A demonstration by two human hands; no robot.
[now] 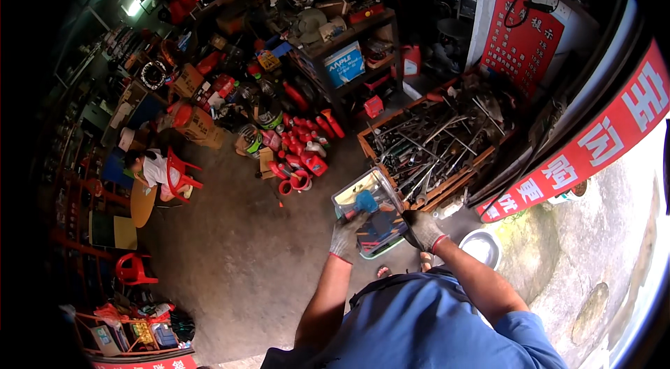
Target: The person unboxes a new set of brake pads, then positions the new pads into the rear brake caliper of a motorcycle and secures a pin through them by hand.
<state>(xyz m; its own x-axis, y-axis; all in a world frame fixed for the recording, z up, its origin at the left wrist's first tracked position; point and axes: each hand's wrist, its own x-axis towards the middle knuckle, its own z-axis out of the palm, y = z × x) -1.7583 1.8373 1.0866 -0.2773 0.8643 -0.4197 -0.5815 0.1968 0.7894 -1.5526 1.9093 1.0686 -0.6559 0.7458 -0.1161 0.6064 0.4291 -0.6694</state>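
Note:
Both hands wear pale work gloves and meet over a clear plastic storage bin (340,197) on the floor, close to my feet. At its left side my left hand (345,235) has its fingers closed against the lower end of a bright blue object (365,202), whose kind I cannot make out. My right hand (423,230) is at the bin's right rim; its fingertips are dark and in shadow, so their grip does not show. Dark items with orange marks (381,228) lie inside the bin between my hands.
Just beyond the bin stands a wooden crate (447,194) heaped with wrenches and rods. A metal basin (481,249) sits to my right. Red bottles (313,162) crowd the floor ahead, before a loaded workbench (338,41). Someone sits on a red chair (183,174) at the left.

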